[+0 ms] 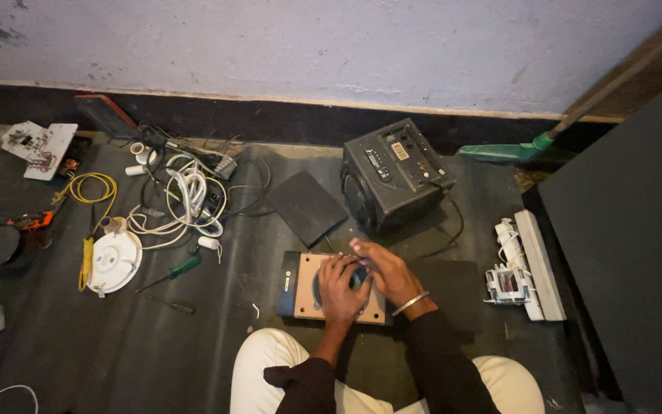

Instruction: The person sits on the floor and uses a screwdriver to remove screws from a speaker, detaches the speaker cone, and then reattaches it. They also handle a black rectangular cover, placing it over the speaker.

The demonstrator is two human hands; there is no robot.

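Observation:
A flat brown wooden panel with a black edge (299, 287) lies on the dark floor in front of my knees. A round speaker opening sits in its middle, mostly covered by my hands. My left hand (342, 290) presses down on the opening with fingers spread. My right hand (387, 272), with a metal bangle on the wrist, rests beside it on the panel's right part, fingers slightly curled. Whether either hand grips something small is hidden.
A black speaker box (396, 172) stands behind the panel, a dark flat board (306, 205) to its left. White and yellow cables (185, 195), a white round disc (114, 261), a green screwdriver (174, 272), a circuit board (38, 146), a white power strip (526, 264) and a green broom (515, 151) lie around.

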